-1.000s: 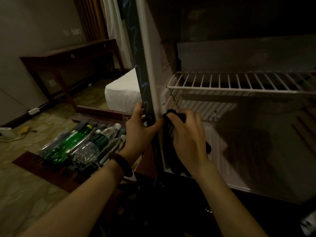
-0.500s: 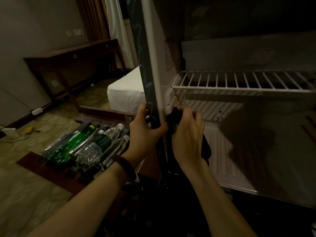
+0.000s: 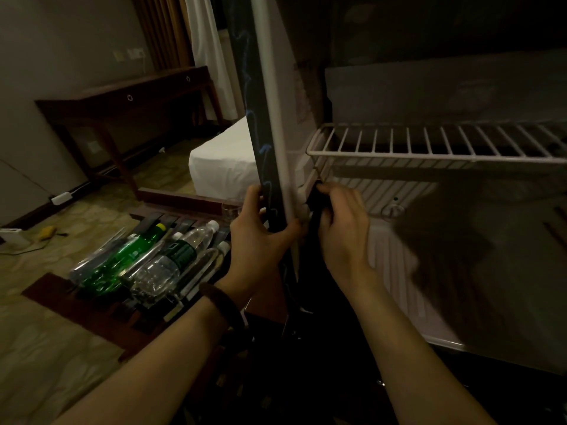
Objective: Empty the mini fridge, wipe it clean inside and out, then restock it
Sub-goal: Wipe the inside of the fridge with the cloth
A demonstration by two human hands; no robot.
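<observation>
The mini fridge stands open, with a white wire shelf (image 3: 429, 145) across its bare interior. My left hand (image 3: 260, 237) grips the front edge of the fridge's left side wall (image 3: 270, 124), thumb on the inner side. My right hand (image 3: 340, 228) holds a dark cloth (image 3: 313, 200) and presses it against the inner left wall just under the shelf's corner. The cloth hangs down below my hand into the dark. A green bottle (image 3: 129, 253) and clear water bottles (image 3: 181, 253) lie on their sides on a wooden rack to the left.
A thermostat knob (image 3: 392, 210) sits on the fridge's back wall. A white-sheeted bed corner (image 3: 224, 161) lies beyond the side wall. A dark wooden desk (image 3: 122, 99) stands by the far wall. A power strip (image 3: 61, 198) and a yellow item (image 3: 47, 232) lie on the floor.
My right hand has moved the cloth upward along the inner left wall, closer to the shelf's corner. My left hand keeps its grip on the wall's edge.
</observation>
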